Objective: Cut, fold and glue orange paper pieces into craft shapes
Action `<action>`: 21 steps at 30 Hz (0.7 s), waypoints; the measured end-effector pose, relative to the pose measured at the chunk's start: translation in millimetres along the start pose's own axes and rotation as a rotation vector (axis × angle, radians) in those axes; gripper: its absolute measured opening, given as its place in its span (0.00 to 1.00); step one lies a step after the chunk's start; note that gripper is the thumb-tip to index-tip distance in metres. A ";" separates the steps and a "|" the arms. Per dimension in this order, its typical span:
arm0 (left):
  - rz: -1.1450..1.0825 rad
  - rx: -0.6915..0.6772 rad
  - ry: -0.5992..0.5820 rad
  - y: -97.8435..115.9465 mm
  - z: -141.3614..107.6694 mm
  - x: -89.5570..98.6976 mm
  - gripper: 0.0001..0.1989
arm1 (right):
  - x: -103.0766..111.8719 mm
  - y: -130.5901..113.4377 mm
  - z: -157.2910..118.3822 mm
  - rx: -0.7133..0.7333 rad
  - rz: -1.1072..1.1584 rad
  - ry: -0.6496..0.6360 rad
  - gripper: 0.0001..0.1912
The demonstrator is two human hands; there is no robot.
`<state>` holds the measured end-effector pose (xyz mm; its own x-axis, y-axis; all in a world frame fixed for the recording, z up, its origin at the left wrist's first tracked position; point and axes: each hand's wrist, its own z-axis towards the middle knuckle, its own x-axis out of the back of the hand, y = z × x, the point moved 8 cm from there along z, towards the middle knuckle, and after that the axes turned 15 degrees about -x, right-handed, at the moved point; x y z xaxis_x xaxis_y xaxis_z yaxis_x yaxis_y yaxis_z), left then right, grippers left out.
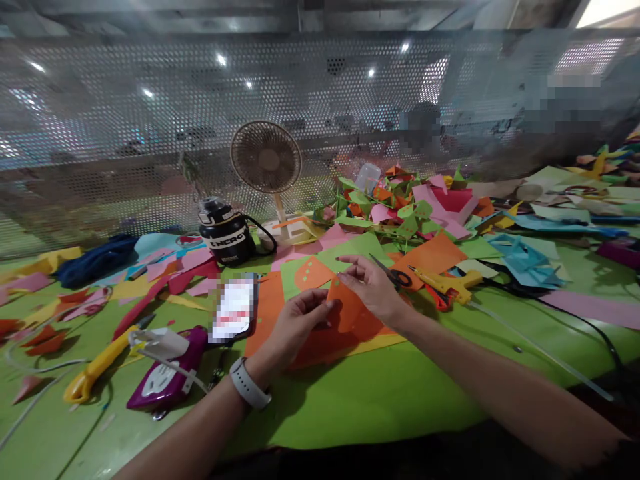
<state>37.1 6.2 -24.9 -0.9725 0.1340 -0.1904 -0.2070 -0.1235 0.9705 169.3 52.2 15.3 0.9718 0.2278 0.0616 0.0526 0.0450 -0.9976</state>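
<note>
In front of me, a small orange piece of paper (344,301) is held up between both hands. My left hand (304,319) is closed in a pinch at its left edge, with a white watch band (250,384) on the wrist. Thumb and finger of my right hand (373,288) grip its upper part, the other fingers stretched out. Beneath lie a larger orange sheet (310,357) and light green paper (356,248). Just beyond the fingers is an orange cutout with small green dots (311,272). Scissors (400,277) lie beyond my right hand.
A yellow glue gun (453,283) lies right, another yellow tool (100,365) left. Near my left arm are a phone (234,310) and purple power strip (173,373). Behind stand a black bottle (226,233) and fan (267,160). Paper scraps (395,200) are heaped at the back.
</note>
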 end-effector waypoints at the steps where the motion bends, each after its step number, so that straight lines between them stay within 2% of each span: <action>1: 0.026 0.003 0.016 0.8 -0.3 1.3 0.18 | -0.7 -0.7 -1.0 0.019 -0.032 0.004 0.18; 5: 0.127 -0.027 0.078 4.8 -0.3 6.6 0.17 | -2.3 -3.3 -5.5 0.089 -0.124 0.041 0.17; 10: 0.115 -0.037 0.065 4.8 -0.2 4.3 0.17 | -4.2 -4.0 -5.8 0.097 -0.143 0.021 0.16; 21: 0.122 -0.104 0.051 7.2 1.9 3.3 0.16 | -7.7 -9.2 -8.4 0.109 -0.231 -0.039 0.19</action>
<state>32.6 7.6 -18.3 -0.9947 0.0622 -0.0819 -0.0944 -0.2369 0.9669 163.2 41.8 23.7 0.9272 0.2366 0.2904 0.2446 0.2046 -0.9478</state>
